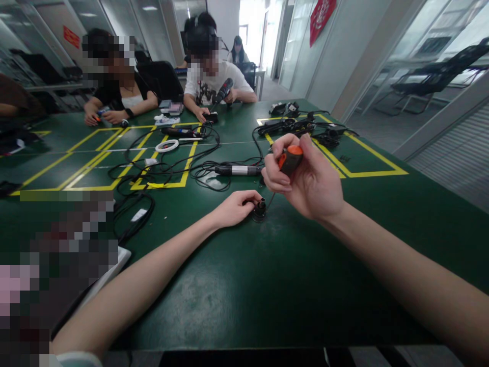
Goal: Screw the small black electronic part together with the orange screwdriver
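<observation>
My left hand [234, 208] rests on the green table [237, 285], fingers pinched around a small black round part [260, 209] that stands on the surface. My right hand [305, 178] is raised just above and to the right of it, wrapped around the orange and black handle of a screwdriver [291, 158]. The thin shaft slants down toward the black part. Both forearms reach in from the near edge.
Black cables [160, 173], a grey and black cylindrical tool [237, 170] and a white ring [167, 146] lie among yellow tape outlines beyond my hands. More black gear [301, 126] sits at the far right. Two people work at the far side, one holding a power tool [224, 89].
</observation>
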The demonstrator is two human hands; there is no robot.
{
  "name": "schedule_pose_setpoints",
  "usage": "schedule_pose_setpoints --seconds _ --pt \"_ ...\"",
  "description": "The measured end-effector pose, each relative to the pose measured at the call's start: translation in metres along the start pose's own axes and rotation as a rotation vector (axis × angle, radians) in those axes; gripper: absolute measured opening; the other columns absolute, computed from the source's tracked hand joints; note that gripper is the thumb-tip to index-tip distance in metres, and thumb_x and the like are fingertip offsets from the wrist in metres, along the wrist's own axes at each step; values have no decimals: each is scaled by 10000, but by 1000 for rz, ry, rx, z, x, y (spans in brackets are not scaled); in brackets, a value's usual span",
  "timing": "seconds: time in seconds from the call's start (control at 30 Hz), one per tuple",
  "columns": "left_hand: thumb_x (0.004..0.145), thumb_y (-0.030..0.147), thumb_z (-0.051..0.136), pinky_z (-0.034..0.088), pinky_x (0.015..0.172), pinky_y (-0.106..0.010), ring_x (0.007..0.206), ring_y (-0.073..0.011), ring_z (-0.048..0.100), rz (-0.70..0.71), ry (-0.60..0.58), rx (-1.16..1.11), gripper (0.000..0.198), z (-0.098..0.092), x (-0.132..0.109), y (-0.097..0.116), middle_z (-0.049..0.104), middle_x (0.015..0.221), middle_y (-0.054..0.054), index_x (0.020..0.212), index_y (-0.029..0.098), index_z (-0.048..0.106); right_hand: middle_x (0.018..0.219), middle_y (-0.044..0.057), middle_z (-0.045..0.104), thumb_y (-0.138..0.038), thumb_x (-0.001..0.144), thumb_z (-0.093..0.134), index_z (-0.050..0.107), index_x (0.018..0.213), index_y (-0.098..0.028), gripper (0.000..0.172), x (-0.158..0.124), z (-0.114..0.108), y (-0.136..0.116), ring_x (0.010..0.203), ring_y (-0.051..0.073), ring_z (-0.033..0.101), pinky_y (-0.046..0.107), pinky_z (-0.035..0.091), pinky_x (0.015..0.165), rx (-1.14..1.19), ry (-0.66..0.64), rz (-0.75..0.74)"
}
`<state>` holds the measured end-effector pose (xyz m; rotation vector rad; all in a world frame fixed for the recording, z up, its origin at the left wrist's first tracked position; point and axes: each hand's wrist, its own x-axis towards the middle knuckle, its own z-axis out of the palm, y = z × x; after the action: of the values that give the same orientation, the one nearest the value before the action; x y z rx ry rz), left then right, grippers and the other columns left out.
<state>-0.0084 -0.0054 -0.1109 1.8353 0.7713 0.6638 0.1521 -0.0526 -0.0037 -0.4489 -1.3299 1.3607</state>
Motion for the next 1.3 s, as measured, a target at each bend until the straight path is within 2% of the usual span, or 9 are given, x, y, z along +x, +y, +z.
schedule_pose_setpoints --seconds 0.23,0.37,0.5,0.67,0.83,0.93,1.07,1.2,1.3 --pt "682 105 505 562 893 -322 914 -184 697 -15 -45 -44 289 -1 -1 0 762 974 -65 934 144 641 584 -68 422 -582 955 664 522 827 -239 392 -3 -1 0 478 103 342 238 315 452 13 -32 -17" --pt "691 107 508 557 901 -311 888 -170 689 -15 -37 -32 290 -1 0 -2 755 948 -55 927 137 673 596 -45 453 -660 977 573 509 757 -227 490 -3 3 0 491 112 392 257 368 464 -38 -15 44" --pt "704 106 488 554 923 -319 903 -172 689 -3 -41 -23 313 -1 1 -2 759 956 -53 942 135 689 577 -45 409 -723 968 518 503 704 -224 565 -1 5 -2 474 110 348 261 343 445 -43 -2 65" --pt "728 105 482 551 932 -322 924 -178 687 10 -46 -6 317 -2 0 1 766 959 -44 949 145 706 539 -67 343 -750 958 506 500 744 -239 553 -2 4 -1 456 112 295 253 296 431 -7 10 53" --pt "738 97 483 537 957 -304 937 -173 687 19 -51 15 325 -3 1 1 772 963 -33 944 149 731 546 -68 385 -667 941 621 520 788 -245 460 -3 4 -1 464 115 311 253 292 449 -24 -5 31" --pt "736 91 470 532 950 -291 925 -166 688 23 -53 22 335 -3 1 1 775 969 -35 925 146 742 551 -44 421 -695 954 577 515 709 -232 528 -2 5 -1 476 120 349 264 320 450 -19 -29 41" --pt "737 85 465 529 935 -290 914 -167 686 22 -52 28 354 -3 0 2 772 950 -32 944 144 746 510 -44 362 -741 975 481 474 615 -224 630 0 4 -3 457 114 326 265 323 430 25 -38 102" --pt "741 74 460 531 917 -294 897 -171 684 10 -46 23 345 -3 -1 2 768 917 -31 921 144 746 487 -56 318 -775 960 462 483 617 -227 647 0 2 -2 441 113 293 264 292 413 32 -40 122" --pt "736 65 465 527 928 -301 896 -168 687 4 -45 -4 327 -3 0 0 764 913 -32 905 147 733 487 -67 323 -813 915 501 529 689 -231 625 -1 1 -1 435 109 272 263 258 416 19 -39 72"
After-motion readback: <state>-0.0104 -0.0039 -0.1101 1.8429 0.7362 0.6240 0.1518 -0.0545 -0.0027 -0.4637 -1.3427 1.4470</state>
